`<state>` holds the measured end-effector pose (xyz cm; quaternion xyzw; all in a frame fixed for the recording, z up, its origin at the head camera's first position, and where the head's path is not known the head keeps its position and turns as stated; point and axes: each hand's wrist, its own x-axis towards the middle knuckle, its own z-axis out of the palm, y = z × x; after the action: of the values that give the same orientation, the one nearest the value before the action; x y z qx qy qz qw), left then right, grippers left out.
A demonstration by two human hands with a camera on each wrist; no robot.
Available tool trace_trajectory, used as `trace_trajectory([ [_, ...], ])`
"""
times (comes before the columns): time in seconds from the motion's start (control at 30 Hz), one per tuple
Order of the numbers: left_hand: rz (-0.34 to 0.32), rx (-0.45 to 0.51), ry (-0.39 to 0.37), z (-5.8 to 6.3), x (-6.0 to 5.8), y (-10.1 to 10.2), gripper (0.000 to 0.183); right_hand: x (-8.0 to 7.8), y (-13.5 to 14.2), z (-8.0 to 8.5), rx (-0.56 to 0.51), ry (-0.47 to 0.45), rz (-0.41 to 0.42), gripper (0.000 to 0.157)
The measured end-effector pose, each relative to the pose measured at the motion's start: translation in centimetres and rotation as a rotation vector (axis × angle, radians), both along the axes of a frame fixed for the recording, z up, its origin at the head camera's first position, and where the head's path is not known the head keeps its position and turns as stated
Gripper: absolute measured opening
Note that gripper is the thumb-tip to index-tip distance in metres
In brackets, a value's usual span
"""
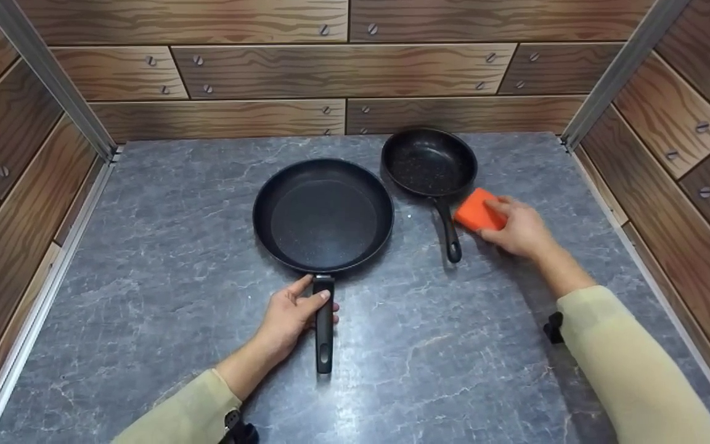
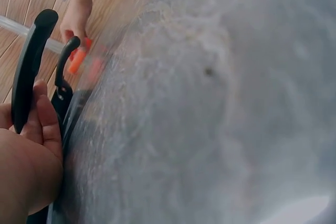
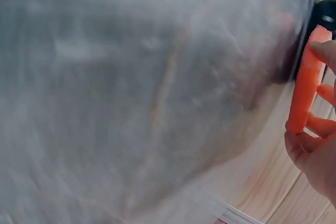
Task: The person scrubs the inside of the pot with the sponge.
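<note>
A large black frying pan lies near the middle of the table, its handle toward me. My left hand holds that handle close to the pan, thumb on top and fingertips showing on the far side. In the left wrist view the curled fingers wrap under the handle. To the right, my right hand pinches an orange sponge between thumb and fingers. The sponge appears as a thick slab in the right wrist view. It is beside the smaller black frying pan, close to that pan's handle.
A grey marbled tabletop lies under both pans. Wood-patterned panels enclose the back and both sides, with metal rails at the corners. The smaller pan is at the back, right of the large one.
</note>
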<state>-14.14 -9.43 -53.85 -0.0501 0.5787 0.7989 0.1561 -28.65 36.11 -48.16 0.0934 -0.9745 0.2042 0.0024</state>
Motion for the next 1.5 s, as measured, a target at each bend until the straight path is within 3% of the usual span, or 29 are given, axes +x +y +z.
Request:
trace_trajectory([
  [0.13,0.002,-0.008,0.010,-0.1,0.0,0.0,0.086,0.0,-0.1,1.7,-0.005,0.140,-0.011,0.071],
  [0.27,0.002,-0.010,0.035,-0.1,0.0,-0.1,0.085,-0.2,-1.4,3.7,-0.022,0.293,0.033,0.069],
  [0.43,-0.010,-0.014,0.066,-0.2,0.1,-0.1,0.084,-0.1,-4.4,5.5,-0.012,0.373,0.123,0.069],
  [0.73,-0.004,-0.010,0.057,-0.4,0.0,0.1,0.082,0.4,-10.9,6.6,0.073,0.369,0.300,0.069],
  [0.93,-0.006,-0.014,0.072,-0.3,0.0,0.0,0.083,0.5,-14.6,6.0,0.141,0.341,0.392,0.069],
  [1.17,-0.005,-0.018,0.080,-0.4,0.1,0.0,0.082,0.5,-17.5,4.8,0.255,0.215,0.421,0.069],
  [1.5,-0.006,-0.003,0.075,-0.6,0.1,0.0,0.083,0.1,-19.1,3.3,0.302,0.174,0.454,0.064],
])
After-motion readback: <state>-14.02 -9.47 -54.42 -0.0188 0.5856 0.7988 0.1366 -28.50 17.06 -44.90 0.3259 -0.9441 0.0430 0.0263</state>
